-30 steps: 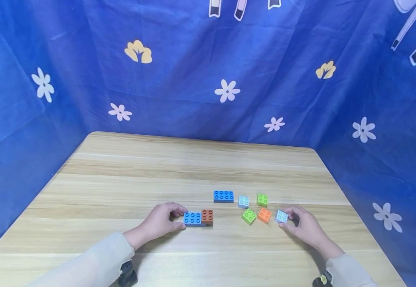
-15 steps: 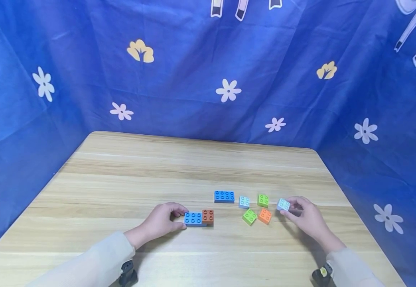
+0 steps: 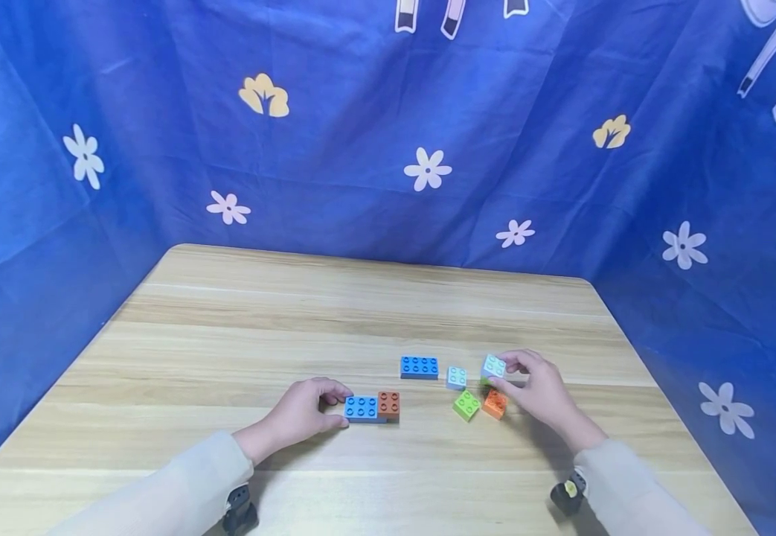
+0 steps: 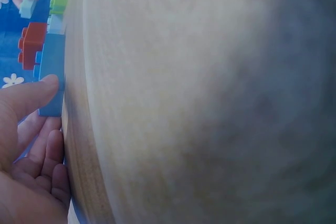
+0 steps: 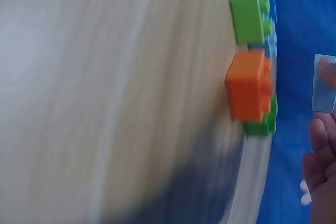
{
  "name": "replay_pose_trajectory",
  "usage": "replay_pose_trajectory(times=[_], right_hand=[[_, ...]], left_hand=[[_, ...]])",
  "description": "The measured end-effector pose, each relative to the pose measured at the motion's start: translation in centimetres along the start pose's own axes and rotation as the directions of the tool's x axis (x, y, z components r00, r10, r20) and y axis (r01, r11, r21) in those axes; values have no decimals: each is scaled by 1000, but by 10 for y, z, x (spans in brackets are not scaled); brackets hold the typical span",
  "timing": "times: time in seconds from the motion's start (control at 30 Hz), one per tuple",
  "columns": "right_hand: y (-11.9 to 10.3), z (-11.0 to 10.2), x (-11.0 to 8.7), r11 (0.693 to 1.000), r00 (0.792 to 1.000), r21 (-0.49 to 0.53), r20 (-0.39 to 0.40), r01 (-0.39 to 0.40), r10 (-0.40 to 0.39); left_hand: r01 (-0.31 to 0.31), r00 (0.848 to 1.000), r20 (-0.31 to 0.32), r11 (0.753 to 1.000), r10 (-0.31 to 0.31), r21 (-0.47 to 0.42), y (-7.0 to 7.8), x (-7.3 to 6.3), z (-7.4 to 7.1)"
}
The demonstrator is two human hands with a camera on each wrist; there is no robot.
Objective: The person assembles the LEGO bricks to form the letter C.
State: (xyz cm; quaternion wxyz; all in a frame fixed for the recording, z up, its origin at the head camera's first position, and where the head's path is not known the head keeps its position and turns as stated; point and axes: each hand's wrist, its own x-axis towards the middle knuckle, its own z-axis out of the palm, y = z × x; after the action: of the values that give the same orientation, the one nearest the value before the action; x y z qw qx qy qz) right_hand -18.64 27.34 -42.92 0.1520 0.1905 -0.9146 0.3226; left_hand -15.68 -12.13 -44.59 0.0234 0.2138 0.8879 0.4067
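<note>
My left hand grips the left end of a long blue toy brick, its thumb on the near side. A reddish-brown brick is stacked on the right end of that brick, its far part jutting past. My right hand pinches a light blue square brick, lifted off the table in the right wrist view. In the head view it overlaps the far green brick, which is mostly hidden behind it. An orange brick lies just below the right fingers.
A second long blue brick lies farther back, with another light blue brick to its right. A green brick sits beside the orange one. Blue patterned cloth surrounds the wooden table.
My right hand has raised the light blue brick from the table and carried it left and away, over the far green brick. The left hand has kept its hold on the blue brick.
</note>
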Motion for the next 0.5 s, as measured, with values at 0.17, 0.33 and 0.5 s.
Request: replay_pose_trajectory(times=[0.17, 0.33, 0.5], right_hand=[[-19, 13, 12, 999, 998, 42, 65, -14, 11], [-36, 26, 21, 998, 995, 61, 96, 31, -37], [-51, 40, 29, 994, 989, 79, 124, 69, -79]], left_hand=[[1, 1000, -1, 1000, -1, -6, -1, 0, 0], [5, 1000, -2, 1000, -5, -5, -2, 0, 1], [3, 1000, -3, 1000, -3, 1, -1, 1, 1]])
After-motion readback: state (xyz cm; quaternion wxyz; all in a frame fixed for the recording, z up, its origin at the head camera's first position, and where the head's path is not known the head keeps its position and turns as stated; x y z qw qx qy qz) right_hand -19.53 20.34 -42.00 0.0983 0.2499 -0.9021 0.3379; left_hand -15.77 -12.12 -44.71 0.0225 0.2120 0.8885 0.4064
